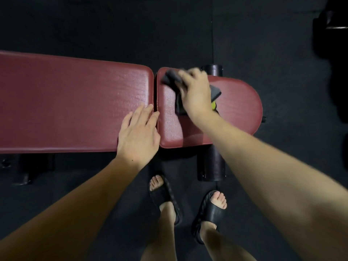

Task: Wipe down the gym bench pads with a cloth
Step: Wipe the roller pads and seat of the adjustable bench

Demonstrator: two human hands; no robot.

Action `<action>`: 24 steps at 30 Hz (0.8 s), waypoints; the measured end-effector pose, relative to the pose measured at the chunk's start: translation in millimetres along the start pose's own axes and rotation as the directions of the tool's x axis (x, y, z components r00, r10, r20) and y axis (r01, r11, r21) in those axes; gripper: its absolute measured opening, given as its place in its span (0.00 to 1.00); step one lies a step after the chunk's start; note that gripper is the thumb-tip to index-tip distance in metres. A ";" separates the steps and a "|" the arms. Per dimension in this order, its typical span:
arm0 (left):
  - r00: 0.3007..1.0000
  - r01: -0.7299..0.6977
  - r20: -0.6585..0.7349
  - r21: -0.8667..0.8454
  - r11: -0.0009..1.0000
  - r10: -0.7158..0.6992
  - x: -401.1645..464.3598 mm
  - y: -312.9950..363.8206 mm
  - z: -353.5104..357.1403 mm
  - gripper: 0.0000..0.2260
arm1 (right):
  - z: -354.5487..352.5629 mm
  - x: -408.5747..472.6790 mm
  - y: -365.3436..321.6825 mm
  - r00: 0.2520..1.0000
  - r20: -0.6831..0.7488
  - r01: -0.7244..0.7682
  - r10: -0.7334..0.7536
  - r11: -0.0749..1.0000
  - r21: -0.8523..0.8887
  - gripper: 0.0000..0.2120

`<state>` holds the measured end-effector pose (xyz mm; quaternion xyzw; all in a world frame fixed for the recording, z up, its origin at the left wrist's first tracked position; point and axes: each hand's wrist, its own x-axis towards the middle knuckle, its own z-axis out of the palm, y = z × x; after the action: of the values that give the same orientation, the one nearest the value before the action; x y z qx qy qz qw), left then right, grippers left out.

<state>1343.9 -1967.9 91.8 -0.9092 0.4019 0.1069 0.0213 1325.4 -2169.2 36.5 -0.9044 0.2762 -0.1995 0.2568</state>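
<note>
A dark red gym bench lies across the view, with a long back pad (71, 102) on the left and a shorter rounded seat pad (239, 102) on the right. My right hand (195, 91) grips a dark grey cloth (170, 78) with a yellow-green patch, pressed on the seat pad's far left part; the hand and cloth are motion-blurred. My left hand (138, 130) rests flat with straight fingers on the back pad's near right corner, fingertips at the gap between the pads.
Black foam rollers (211, 162) stick out under the seat pad, near and far. Bench legs stand at the lower left (24, 178). My feet in black slides (163, 196) stand on the black rubber floor. Dark equipment sits at the far right (331, 25).
</note>
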 end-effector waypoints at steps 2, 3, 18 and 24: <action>1.000 0.010 -0.005 -0.013 1.000 -0.010 -2.4 -4.8 -5.4 0.23 | -9.7 -55.9 -6.4 0.991 0.078 0.105 -0.110 0.993 0.060 0.13; 1.000 0.009 0.000 -0.010 1.000 -0.009 -4.4 -6.9 -7.3 0.23 | -14.9 -85.9 -9.8 0.980 0.131 0.139 -0.149 0.987 0.078 0.14; 1.000 -0.001 0.025 0.009 1.000 0.001 -3.9 6.0 -2.6 0.23 | -7.9 -72.6 2.4 0.989 0.092 0.107 -0.113 0.992 0.068 0.15; 0.996 -0.071 0.061 0.009 0.997 0.070 -8.8 56.4 9.0 0.21 | -51.5 -129.7 77.2 0.919 0.149 0.367 -0.365 0.930 0.016 0.12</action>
<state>1295.1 -1998.5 87.4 -0.8907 0.4334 0.1328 0.0346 1169.3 -2164.6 4.3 -0.9540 0.0836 -0.1738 0.2294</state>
